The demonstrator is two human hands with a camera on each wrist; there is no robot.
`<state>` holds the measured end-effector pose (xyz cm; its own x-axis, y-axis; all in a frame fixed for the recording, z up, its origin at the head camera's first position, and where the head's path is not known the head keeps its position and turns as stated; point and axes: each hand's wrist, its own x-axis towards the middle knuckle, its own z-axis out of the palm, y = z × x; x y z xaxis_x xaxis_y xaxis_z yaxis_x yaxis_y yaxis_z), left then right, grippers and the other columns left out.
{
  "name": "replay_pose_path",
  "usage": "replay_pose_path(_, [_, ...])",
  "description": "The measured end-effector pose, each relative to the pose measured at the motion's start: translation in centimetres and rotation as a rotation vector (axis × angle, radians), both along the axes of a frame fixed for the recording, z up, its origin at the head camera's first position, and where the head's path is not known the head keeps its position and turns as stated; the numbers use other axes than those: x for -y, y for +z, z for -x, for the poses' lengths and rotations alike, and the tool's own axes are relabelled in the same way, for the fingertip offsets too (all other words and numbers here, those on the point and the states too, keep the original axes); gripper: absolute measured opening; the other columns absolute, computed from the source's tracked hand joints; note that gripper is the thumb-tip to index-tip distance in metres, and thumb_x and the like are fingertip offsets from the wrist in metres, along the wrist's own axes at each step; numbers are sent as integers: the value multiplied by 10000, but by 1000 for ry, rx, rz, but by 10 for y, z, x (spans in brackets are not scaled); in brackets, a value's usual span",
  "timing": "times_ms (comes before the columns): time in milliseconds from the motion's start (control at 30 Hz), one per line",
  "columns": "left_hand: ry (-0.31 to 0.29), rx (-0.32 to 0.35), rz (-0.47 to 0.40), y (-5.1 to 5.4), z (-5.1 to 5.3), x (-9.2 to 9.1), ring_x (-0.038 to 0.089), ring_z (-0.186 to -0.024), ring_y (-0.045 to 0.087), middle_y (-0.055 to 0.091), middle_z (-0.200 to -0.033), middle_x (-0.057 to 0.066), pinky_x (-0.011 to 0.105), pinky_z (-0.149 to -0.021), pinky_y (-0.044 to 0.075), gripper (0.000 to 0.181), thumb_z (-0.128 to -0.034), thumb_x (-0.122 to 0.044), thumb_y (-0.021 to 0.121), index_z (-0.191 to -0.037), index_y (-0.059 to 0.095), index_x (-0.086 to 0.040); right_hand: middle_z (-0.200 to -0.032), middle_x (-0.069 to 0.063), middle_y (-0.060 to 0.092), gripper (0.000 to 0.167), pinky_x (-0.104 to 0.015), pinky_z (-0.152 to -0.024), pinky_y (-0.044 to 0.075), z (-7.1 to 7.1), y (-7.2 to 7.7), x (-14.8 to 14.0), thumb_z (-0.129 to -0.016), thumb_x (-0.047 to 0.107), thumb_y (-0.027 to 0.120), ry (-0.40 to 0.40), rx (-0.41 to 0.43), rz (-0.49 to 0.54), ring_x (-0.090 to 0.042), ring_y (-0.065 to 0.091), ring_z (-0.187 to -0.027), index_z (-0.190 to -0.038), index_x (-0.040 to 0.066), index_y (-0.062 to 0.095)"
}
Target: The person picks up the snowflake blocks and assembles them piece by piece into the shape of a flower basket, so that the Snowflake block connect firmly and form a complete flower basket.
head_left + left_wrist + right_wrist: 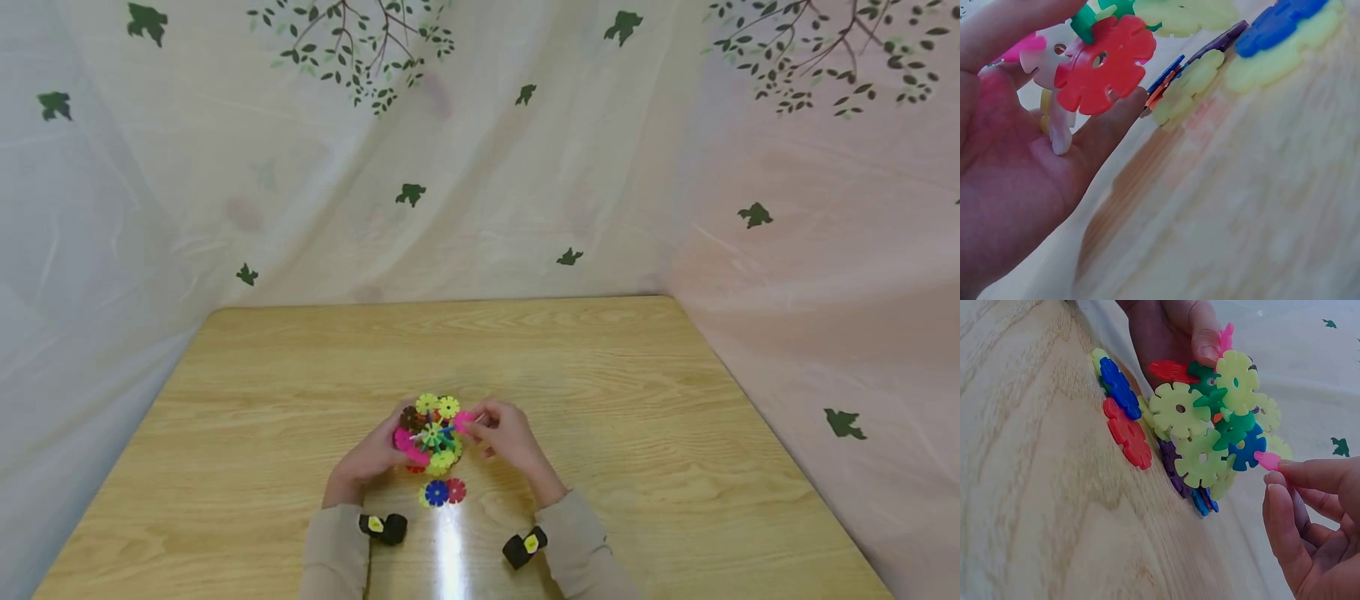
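Hands [375, 452] [510, 435] on either side, disc cluster [433, 434] between

Plastic discs [1192, 465], glossy wood-grain tabletop [637, 442]

Disc cluster [1116, 72] partly outside left-wrist view
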<state>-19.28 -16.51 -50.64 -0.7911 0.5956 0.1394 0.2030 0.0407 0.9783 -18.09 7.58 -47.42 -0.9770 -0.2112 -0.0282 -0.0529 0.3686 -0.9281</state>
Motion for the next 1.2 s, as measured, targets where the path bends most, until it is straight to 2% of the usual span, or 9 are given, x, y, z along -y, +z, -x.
replay_pose_path(133, [-19, -14, 2, 1, 1, 0, -6, -1157, 522, 422, -1395, 314, 153, -1009, 427, 850, -770, -9, 743, -1460, 246, -19, -757, -171, 655, 86, -265, -492, 563, 0, 0, 1, -915, 90, 646, 9, 10, -12, -129, 585, -552, -952, 13, 642])
replay_pose_path(333, [-2, -47, 21, 0, 0, 2, -18, -1174, 499, 435, -1394, 304, 147, -1022, 401, 824, -786, -26, 743, -1458, 266, -15, -724, -164, 649, 64, -277, -489, 570, -4, 1, 6, -903, 57, 639, -8, -11, -8, -148, 600, -566, -900, -5, 629])
replay_pose_path(433, [1, -46, 30, 0, 0, 2, -16, -1175, 498, 431, -1398, 298, 152, -1018, 411, 826, -782, -25, 742, -1459, 269, -20, -746, -162, 652, 87, -289, -518, 584, -5, 0, 8, -912, 62, 632, -17, 39, 29, -135, 605, -606, -894, -22, 620])
replay_pose_path(500, [9, -58, 46, 0, -1, 2, 23, -1187, 499, 438, -1395, 290, 152, -1015, 404, 820, -788, -39, 748, -1459, 275, -28, -764, -149, 649, 109, -291, -539, 592, -5, -2, 7, -920, 69, 629, -13, 81, 68, -119, 598, -626, -911, -39, 618])
replay_pose_path(633, [-11, -45, 52, 3, -2, 0, 226, -1234, 481, 429, -1387, 292, 164, -1002, 423, 827, -784, -36, 747, -1463, 275, -44, -778, -132, 633, 137, -317, -566, 605, -5, 1, 1, -929, 48, 612, 32, 131, 102, -114, 586, -653, -933, -88, 599])
replay_pose_path(800, [-58, 16, 15, 3, -4, 0, 149, -1251, 459, 362, -1425, 309, 155, -1000, 436, 850, -777, -18, 731, -1471, 241, -33, -754, -117, 616, 137, -342, -562, 607, -4, 3, -2, -921, 22, 610, 77, 141, 90, -116, 579, -625, -924, -112, 582])
replay_pose_path(933, [-61, 21, 19, 3, -3, 0, 120, -1226, 451, 358, -1425, 303, 165, -996, 450, 860, -779, -24, 737, -1475, 231, -30, -739, -85, 606, 125, -315, -536, 596, -3, -1, -1, -910, 27, 627, 47, 139, 88, -114, 576, -608, -907, -92, 588])
replay_pose_path(1033, [-57, -7, 22, 2, -2, 0, 47, -1209, 461, 365, -1420, 319, 151, -1004, 431, 866, -776, -23, 736, -1477, 228, -9, -733, -69, 601, 110, -293, -532, 590, -4, -1, 2, -908, 20, 627, 25, 136, 91, -115, 578, -615, -894, -82, 590])
replay_pose_path(1200, [-98, 10, -18, 2, -1, 1, -44, -1181, 489, 326, -1439, 352, 165, -1002, 454, 868, -784, -8, 726, -1476, 202, 17, -728, -54, 589, 100, -266, -554, 590, -4, -5, 3, -917, 13, 613, 16, 168, 133, -115, 573, -636, -891, -81, 596])
